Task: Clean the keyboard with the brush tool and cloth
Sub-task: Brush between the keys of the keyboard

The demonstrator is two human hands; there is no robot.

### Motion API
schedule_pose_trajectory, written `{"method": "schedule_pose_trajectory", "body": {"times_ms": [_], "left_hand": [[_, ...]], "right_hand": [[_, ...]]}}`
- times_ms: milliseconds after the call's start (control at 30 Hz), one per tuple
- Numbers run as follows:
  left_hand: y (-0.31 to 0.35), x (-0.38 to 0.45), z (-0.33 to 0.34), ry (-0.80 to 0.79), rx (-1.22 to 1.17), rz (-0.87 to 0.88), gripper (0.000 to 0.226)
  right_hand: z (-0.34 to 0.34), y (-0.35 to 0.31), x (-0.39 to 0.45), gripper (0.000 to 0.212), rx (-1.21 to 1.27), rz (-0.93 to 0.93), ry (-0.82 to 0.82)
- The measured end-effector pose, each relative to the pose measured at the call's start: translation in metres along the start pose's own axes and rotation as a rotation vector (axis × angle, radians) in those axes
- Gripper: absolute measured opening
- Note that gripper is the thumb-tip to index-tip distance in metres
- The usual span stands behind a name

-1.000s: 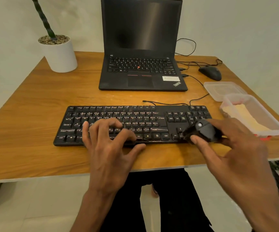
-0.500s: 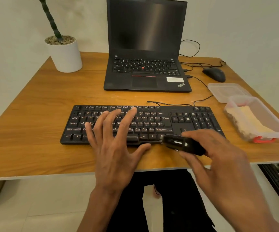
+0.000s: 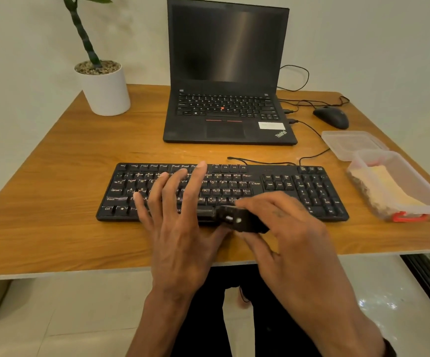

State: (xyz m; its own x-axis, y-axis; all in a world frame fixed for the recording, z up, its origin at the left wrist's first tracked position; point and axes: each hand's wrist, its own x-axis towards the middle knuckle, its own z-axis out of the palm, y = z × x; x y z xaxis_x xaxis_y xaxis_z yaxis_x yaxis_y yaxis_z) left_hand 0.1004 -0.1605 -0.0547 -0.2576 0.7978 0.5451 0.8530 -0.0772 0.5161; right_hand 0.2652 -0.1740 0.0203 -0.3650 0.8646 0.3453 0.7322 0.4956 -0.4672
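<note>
Keyboard [image 3: 273, 191] on tabletop [image 3: 54, 202], long axis left-right | left hand [image 3: 180, 228] flat, fingers spread, on the left keys | right hand [image 3: 291, 240] pinches brush [image 3: 234, 219] at front edge, tip leftward | unbrushed keys likely lie just beyond; right hand nearer.

Table [image 3: 54, 202]: we note wood grain, smooth, low sheen.
Keyboard [image 3: 273, 186]: matt black plastic.
Brush tool [image 3: 239, 220]: black plastic, we think.
Tub [image 3: 415, 191], at 3 o'clock: clear glossy plastic; yellow cloth [image 3: 389, 186] inside.
Pot [image 3: 105, 91]: we log smooth matt white.
</note>
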Motion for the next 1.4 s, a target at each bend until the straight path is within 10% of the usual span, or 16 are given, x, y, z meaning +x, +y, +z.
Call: {"method": "schedule_pose_trajectory", "body": {"times_ms": [167,400,667,933,1200,1400], "left_hand": [[-0.002,0.0,0.001,-0.014,0.042,-0.009,0.12],[0.003,-0.001,0.0,0.04,-0.071,-0.036,0.097],[0.001,0.002,0.003,0.048,0.022,-0.042,0.146],[0.004,0.0,0.004,0.078,-0.003,-0.081,0.122],[0.002,0.003,0.002,0.021,0.041,-0.102,0.148],[0.007,0.008,0.003,-0.028,0.065,-0.152,0.151]], "right_hand": [[-0.009,0.004,-0.004,0.048,-0.165,0.02,0.039],[0.024,-0.027,0.011,0.045,-0.048,-0.082,0.071],[-0.012,0.011,0.019,0.046,-0.177,0.175,0.203],[0.015,-0.025,0.05,0.032,0.191,0.128,0.02],[-0.019,0.028,0.087,0.041,-0.217,0.238,0.12],[-0.052,0.051,0.099,0.027,0.152,0.141,-0.111]]}}
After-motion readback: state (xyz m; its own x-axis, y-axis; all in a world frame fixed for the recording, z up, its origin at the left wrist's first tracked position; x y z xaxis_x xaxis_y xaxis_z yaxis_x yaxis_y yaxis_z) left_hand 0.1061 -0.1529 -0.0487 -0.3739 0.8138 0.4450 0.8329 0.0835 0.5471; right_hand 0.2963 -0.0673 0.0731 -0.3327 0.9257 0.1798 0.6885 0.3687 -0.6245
